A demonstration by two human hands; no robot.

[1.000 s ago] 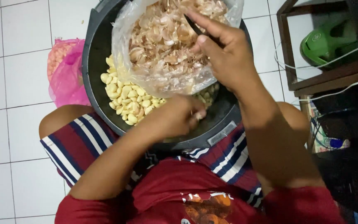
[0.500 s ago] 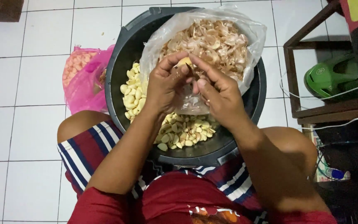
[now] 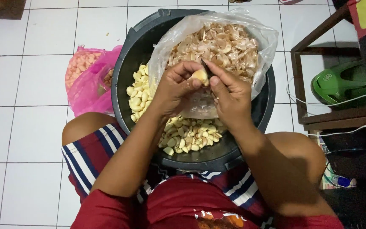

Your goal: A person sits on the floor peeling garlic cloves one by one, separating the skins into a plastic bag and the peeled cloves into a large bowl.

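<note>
Both hands worked one pale garlic clove (image 3: 200, 76) above the round dark plastic basin (image 3: 128, 55).

The left hand (image 3: 175, 87) held the clove, its grip pinched on it between thumb and fingers. The right hand (image 3: 229, 94) was closed round a small dark-bladed knife (image 3: 204, 66), the tip touching the clove. Just behind the hands, a clear plastic bag of papery garlic skins (image 3: 221, 46) sat in the basin beside a heap of peeled cream-coloured cloves (image 3: 187, 135). A pink plastic bag of unpeeled garlic (image 3: 90, 80) lay on the white tiled floor (image 3: 26, 80), touching the basin's left side.
</note>
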